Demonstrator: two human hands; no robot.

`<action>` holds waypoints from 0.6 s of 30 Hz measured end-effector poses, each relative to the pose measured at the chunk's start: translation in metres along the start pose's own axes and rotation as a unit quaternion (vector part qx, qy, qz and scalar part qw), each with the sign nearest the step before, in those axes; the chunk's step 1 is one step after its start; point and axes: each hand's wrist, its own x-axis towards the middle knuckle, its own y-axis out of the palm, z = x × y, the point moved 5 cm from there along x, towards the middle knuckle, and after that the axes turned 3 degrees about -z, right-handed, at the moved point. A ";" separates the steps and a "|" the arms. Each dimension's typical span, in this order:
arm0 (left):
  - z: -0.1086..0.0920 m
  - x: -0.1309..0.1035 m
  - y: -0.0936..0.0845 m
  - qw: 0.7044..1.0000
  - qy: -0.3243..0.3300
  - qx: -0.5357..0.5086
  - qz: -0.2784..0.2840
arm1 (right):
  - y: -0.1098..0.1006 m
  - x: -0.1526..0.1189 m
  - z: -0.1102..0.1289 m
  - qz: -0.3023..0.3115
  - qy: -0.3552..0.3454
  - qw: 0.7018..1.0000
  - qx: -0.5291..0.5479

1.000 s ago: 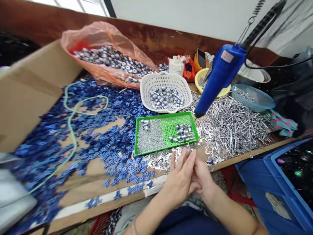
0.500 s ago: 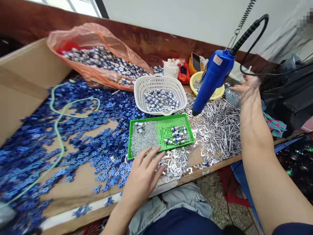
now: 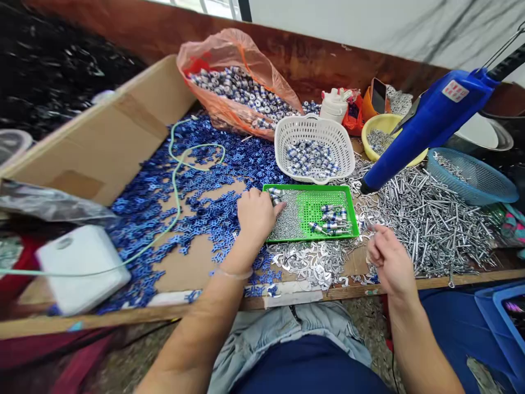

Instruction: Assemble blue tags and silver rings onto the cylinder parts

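My left hand (image 3: 256,214) reaches over the left end of a green perforated tray (image 3: 351,210). Its fingers are curled and partly hidden, with the thumb beside blue-and-silver cylinders (image 3: 275,192). Tiny metal pieces (image 3: 289,216) fill the tray's left part. On the right lie several blue-and-silver cylinders with metal rods (image 3: 330,225). My right hand (image 3: 389,260) is closed in a pinch just right of the tray; a small greyish bit at the fingertips is too blurred to name. A blue electric screwdriver (image 3: 426,128) hangs tilted above the right side, touched by neither hand.
Behind the tray stands a white basket (image 3: 283,145) of cylinders, with an orange plastic bag (image 3: 229,46) beyond. Blue metal pieces (image 3: 221,219) cover the left. Metal rods (image 3: 435,219), a yellow bowl (image 3: 365,131) and a blue basket (image 3: 492,189) are right; silver hooks (image 3: 315,260) lie in front.
My left hand has moved up to the tray's left end and curled. My right hand has come back from the far right bowls, closed in a pinch. The view has swung left.
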 end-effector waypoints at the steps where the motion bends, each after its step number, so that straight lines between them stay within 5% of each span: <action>1: -0.002 0.001 0.000 1.000 -0.013 -0.011 0.002 | 0.006 -0.007 -0.004 -0.007 -0.015 1.000 -0.019; 4: -0.008 -0.012 -0.007 0.997 -0.039 -0.067 0.026 | 0.023 -0.030 -0.013 -0.001 -0.071 0.990 -0.119; 7: -0.024 -0.044 -0.017 0.968 -0.059 -0.219 0.107 | 0.043 -0.054 -0.010 0.042 -0.175 0.952 -0.247; 9: -0.041 -0.070 -0.016 0.821 -0.140 -0.509 0.219 | 0.057 -0.068 -0.001 0.067 -0.271 0.910 -0.308; 11: -0.056 -0.089 -0.018 0.661 -0.218 -0.669 0.261 | 0.070 -0.077 0.009 0.079 -0.352 0.868 -0.340; 12: -0.061 -0.095 -0.020 0.604 -0.247 -0.710 0.265 | 0.074 -0.079 0.013 0.080 -0.377 0.854 -0.350; 15: -0.068 -0.103 -0.021 0.526 -0.288 -0.757 0.260 | 0.083 -0.080 0.019 0.067 -0.402 0.836 -0.369; 18: -0.068 -0.106 -0.020 0.537 -0.277 -0.755 0.254 | 0.083 -0.079 0.020 0.056 -0.382 0.847 -0.365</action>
